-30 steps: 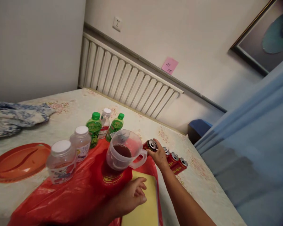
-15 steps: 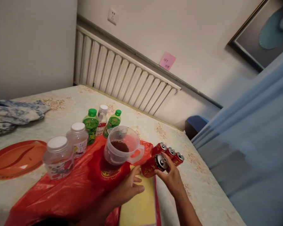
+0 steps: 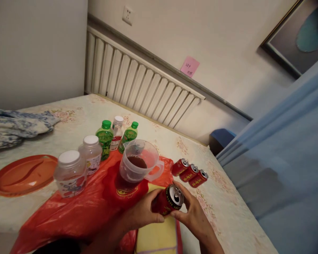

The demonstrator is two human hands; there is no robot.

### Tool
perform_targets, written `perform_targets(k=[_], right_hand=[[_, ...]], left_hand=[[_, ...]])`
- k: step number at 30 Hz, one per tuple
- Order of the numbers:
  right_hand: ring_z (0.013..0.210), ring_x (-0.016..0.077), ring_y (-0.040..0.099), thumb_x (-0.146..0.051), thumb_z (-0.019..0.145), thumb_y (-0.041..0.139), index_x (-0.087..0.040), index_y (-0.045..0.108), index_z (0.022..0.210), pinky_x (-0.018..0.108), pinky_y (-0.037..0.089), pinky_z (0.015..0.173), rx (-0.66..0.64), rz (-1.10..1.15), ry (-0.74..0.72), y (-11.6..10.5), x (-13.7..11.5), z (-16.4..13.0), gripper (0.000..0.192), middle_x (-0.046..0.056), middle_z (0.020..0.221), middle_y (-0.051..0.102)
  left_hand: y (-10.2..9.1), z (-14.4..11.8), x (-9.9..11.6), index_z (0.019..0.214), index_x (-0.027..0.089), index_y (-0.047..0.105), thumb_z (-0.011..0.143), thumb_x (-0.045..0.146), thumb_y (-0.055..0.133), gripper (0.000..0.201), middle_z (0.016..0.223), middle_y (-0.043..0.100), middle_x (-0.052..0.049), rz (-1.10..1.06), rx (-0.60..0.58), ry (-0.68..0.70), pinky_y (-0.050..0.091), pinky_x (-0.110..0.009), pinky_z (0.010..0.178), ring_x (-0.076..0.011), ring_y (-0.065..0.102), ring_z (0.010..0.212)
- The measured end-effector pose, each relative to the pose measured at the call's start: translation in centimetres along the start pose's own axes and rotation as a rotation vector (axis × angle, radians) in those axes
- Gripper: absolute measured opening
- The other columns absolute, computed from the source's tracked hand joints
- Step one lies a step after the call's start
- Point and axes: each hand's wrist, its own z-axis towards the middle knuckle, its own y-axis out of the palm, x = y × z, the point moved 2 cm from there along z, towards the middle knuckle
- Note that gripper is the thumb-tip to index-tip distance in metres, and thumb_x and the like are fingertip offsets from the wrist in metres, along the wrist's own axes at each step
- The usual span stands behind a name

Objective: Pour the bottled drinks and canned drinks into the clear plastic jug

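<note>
A red drink can [image 3: 169, 200] is held above the near end of a yellow pad [image 3: 159, 238], tilted so that its silver top faces up and toward the camera; the left hand [image 3: 143, 213] wraps the can's body from the left with its fingers closed on it, and the right hand [image 3: 192, 213] grips it from the right, fingers curled at the rim; the yellow pad lies on a red plastic bag [image 3: 76, 215] spread over the bed [image 3: 76, 121] with its flowered cover; just beyond the can a clear measuring jug [image 3: 139, 165] with dark liquid in it stands on the bag; to the right of the jug three more red cans [image 3: 190, 173] lie side by side on the cover, touching one another; left of the jug stand two white-lidded jars [image 3: 79, 165], and behind them two green bottles [image 3: 116, 135] with a white-capped bottle [image 3: 117, 128] between them; an orange tray [image 3: 23, 174] lies at the far left.
</note>
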Motion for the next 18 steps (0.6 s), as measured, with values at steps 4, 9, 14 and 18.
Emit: perform_targets(k=[4, 9, 14, 18], right_hand=[[0.134, 0.0327, 0.047, -0.039, 0.065, 0.085, -0.021, 0.051, 0.14, 0.05, 0.03, 0.116, -0.036, 0.001, -0.009, 0.4, 0.0, -0.3, 0.084, 0.012, 0.142, 0.054], [0.134, 0.0329, 0.047, -0.045, 0.066, 0.085, -0.02, 0.05, 0.14, 0.049, 0.032, 0.115, -0.018, 0.065, -0.005, 0.6, 0.2, -0.4, 0.086, 0.013, 0.143, 0.053], [0.133, 0.0322, 0.048, -0.047, 0.064, 0.086, -0.02, 0.047, 0.142, 0.046, 0.037, 0.113, 0.035, 0.166, -0.001, 1.0, 0.6, -0.3, 0.091, 0.014, 0.144, 0.052], [0.131, 0.0321, 0.05, -0.043, 0.064, 0.086, -0.019, 0.048, 0.141, 0.046, 0.039, 0.112, 0.071, 0.196, -0.003, 1.6, 0.7, -0.5, 0.089, 0.015, 0.142, 0.054]], left_hand=[[-0.2, -0.3, 0.7, 0.132, 0.022, 0.05, 0.06, 0.018, 0.078, 0.078, 0.133, 0.059, -0.006, 0.054, 0.064, 0.006, 0.039, -0.046, 0.107, -0.0323, 0.052, 0.123], [-0.2, -0.6, 1.4, 0.129, 0.022, 0.053, 0.059, 0.014, 0.076, 0.074, 0.128, 0.062, -0.005, 0.142, 0.096, -0.044, 0.044, -0.042, 0.102, -0.0299, 0.056, 0.118], [-0.3, -0.8, 1.5, 0.126, 0.022, 0.054, 0.06, 0.014, 0.076, 0.07, 0.126, 0.063, -0.006, 0.167, 0.159, -0.085, 0.045, -0.039, 0.101, -0.029, 0.057, 0.117], [-0.3, -0.7, 1.6, 0.127, 0.021, 0.054, 0.059, 0.011, 0.075, 0.071, 0.128, 0.063, -0.006, 0.18, 0.192, -0.099, 0.045, -0.039, 0.101, -0.0286, 0.057, 0.117]])
